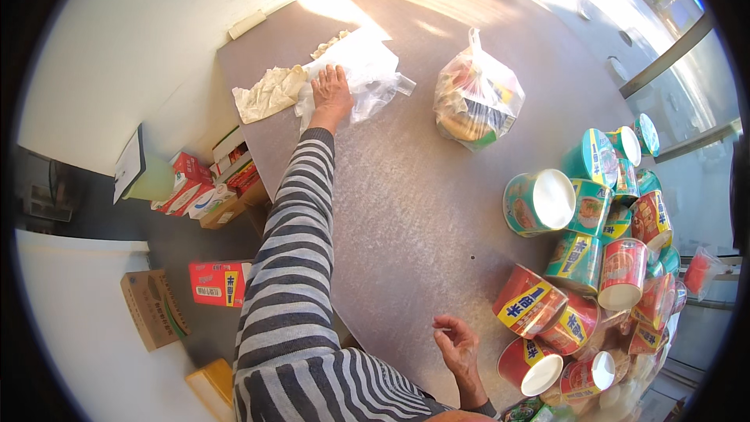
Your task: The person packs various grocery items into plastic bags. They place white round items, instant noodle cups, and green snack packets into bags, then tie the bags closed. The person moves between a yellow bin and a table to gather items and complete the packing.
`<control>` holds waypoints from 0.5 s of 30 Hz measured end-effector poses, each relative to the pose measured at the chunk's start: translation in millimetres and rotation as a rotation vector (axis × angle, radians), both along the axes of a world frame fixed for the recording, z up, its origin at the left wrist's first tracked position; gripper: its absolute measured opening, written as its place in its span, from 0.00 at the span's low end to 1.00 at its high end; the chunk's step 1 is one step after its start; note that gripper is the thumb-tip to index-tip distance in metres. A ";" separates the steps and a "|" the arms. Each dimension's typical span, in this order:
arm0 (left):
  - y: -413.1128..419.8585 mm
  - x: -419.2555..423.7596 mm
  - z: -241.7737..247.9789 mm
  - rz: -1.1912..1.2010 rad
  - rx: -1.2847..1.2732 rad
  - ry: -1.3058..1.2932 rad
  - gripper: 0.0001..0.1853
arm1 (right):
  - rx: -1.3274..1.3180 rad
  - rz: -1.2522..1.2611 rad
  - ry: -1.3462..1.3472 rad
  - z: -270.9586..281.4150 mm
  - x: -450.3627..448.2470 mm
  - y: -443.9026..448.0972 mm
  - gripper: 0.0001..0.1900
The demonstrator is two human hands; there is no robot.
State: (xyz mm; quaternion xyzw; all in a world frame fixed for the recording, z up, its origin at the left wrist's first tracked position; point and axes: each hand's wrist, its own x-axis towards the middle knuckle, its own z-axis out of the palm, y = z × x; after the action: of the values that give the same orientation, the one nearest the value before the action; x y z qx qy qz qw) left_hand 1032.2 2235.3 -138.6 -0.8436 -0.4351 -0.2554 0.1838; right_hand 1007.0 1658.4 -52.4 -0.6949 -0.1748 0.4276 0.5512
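My left hand (332,92) rests on a pile of thin white plastic bags (366,64) on the grey tabletop (404,199); whether its fingers grip the plastic is hard to tell. Crumpled cream-coloured paper or cloth (270,92) lies beside the bags. Near the table's front edge, my right hand (457,343) hovers with curled, parted fingers and holds nothing visible. To its right lie red instant noodle cups (529,302). A knotted clear plastic bag (479,97) with packaged goods inside stands to the right of the white bags.
Green noodle cups (539,202) and more red ones are heaped along the table's right side, by a window. Left of the table, at a lower level, are red and white boxes (190,184), a red carton (220,283), a brown carton (153,309) and a pale green bin (151,179).
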 end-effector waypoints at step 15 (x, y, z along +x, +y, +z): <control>-102.3 -35.9 211.3 -0.479 -0.800 -0.435 0.12 | 0.383 0.138 0.026 76.6 11.9 2.7 0.11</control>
State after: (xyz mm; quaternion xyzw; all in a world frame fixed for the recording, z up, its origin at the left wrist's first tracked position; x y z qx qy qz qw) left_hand 996.3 2132.9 72.7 -0.8513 -0.3215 -0.2733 -0.3119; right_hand 1018.9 1661.1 24.2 -0.5584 -0.2931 0.4322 0.6446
